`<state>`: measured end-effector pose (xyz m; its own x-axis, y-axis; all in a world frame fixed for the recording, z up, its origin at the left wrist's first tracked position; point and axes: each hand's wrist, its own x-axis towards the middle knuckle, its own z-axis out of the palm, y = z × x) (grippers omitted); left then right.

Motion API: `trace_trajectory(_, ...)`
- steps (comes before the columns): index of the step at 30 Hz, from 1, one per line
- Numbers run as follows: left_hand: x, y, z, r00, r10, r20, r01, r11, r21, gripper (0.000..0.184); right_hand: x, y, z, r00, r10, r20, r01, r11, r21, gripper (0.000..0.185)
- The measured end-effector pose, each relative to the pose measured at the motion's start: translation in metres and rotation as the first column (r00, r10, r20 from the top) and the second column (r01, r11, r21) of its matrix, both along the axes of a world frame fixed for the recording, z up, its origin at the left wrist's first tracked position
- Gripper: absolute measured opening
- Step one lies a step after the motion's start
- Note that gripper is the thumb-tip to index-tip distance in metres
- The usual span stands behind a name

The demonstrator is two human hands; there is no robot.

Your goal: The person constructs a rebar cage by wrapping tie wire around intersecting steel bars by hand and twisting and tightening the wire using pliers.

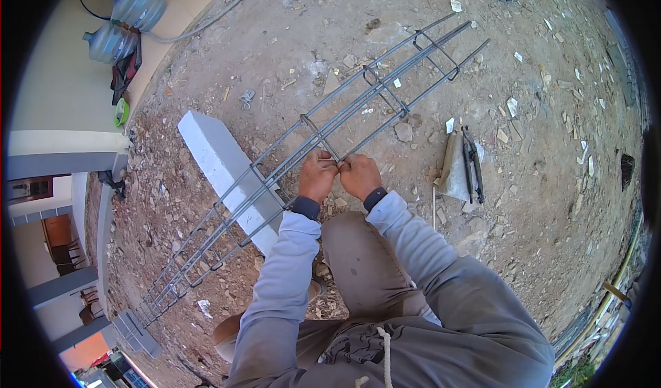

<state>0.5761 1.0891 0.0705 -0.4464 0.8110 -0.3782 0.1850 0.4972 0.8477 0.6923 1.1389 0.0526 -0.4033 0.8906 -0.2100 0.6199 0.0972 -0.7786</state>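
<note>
A long rebar cage of several steel bars with square stirrups runs diagonally in front of me. Partway along it, my left hand and my right hand meet at the near bar, close to a stirrup. Both hands have their fingers pinched together, thumbs almost touching. Whatever lies between the fingertips is too small or too hidden to make out. Under the cage, left of my hands, lies a pale grey block that props it up.
Pincers lie on a flattened bag to the right. A second block sits under the cage's far left end. Water jugs and a green bowl stand by the wall. Rubble and tile shards litter the dirt ground.
</note>
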Motion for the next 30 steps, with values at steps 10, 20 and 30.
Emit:
trace_trajectory(10,-0.011,0.004,0.001,0.958,0.118,0.261,-0.093,0.990,-0.103,0.043,0.005,-0.007,-0.003,0.999,0.020,-0.046,-0.015,0.994,0.105,0.014)
trace_trajectory(20,-0.021,0.007,-0.007,0.920,0.158,0.360,-0.131,0.987,-0.098,0.038,0.006,-0.007,0.000,0.999,0.015,-0.048,-0.010,0.994,0.112,0.012)
trace_trajectory(30,-0.026,0.019,-0.014,0.903,0.118,0.414,-0.047,0.983,-0.179,0.020,0.009,-0.005,0.001,0.998,0.034,-0.053,-0.029,0.995,0.092,0.015)
